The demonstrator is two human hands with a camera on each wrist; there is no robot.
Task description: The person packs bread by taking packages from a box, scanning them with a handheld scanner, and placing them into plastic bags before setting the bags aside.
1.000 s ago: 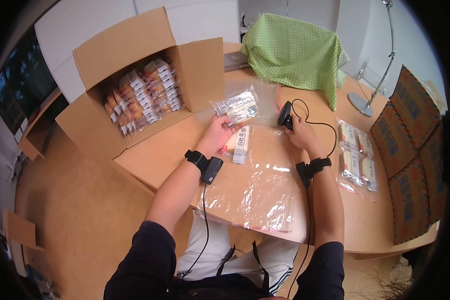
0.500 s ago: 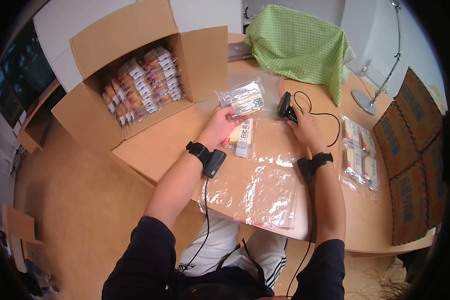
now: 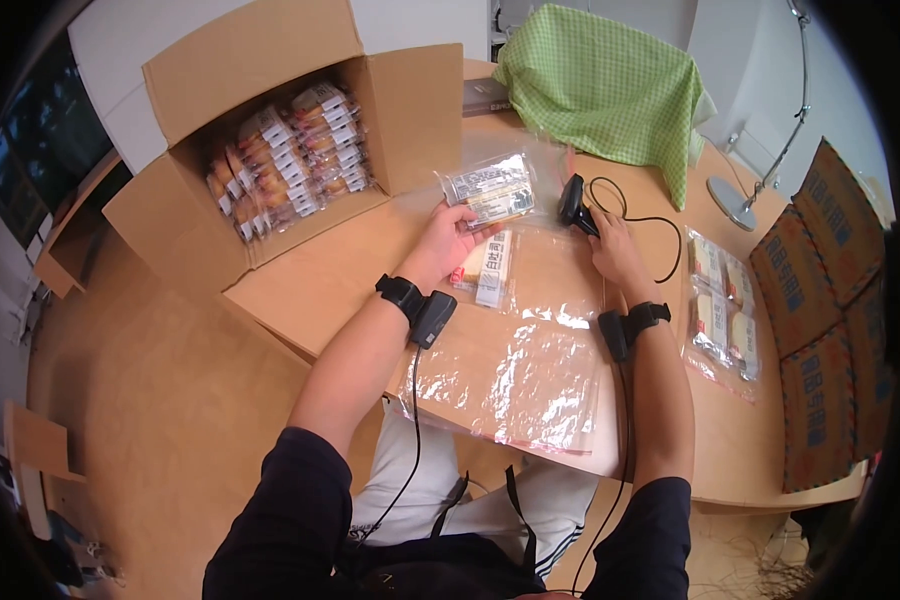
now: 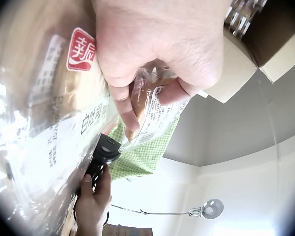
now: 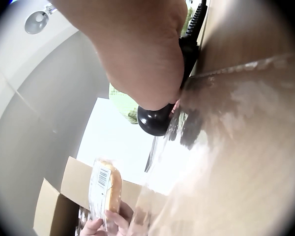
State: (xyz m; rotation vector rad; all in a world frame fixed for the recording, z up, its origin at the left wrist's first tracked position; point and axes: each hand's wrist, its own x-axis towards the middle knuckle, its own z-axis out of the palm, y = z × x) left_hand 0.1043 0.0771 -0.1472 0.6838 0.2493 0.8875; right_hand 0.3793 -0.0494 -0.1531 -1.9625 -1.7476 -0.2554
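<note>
My left hand (image 3: 442,247) pinches a clear-wrapped slice of bread (image 3: 495,190) by its lower edge, thumb on the printed label. In the right wrist view, the wrapped bread (image 5: 114,189) stands upright with a barcode on its white label. My right hand (image 3: 618,252) grips the handle of a black corded barcode scanner (image 3: 573,203), its head toward the held pack and a short gap between them. Below the left hand, another wrapped bread (image 3: 490,268) lies face up at the far end of a clear plastic bag (image 3: 505,375).
An open carton (image 3: 410,120) at the left holds several rows of wrapped bread (image 3: 290,155). At the right lies a clear bag with several bread packs (image 3: 710,320), near a standing printed cardboard box (image 3: 815,300). Behind are a green checked cloth (image 3: 600,95) and a lamp (image 3: 735,200).
The scanner has tilted a little, its head now more upright and toward the held bread. The left hand keeps its hold with only a slight shift. The view has moved slightly.
</note>
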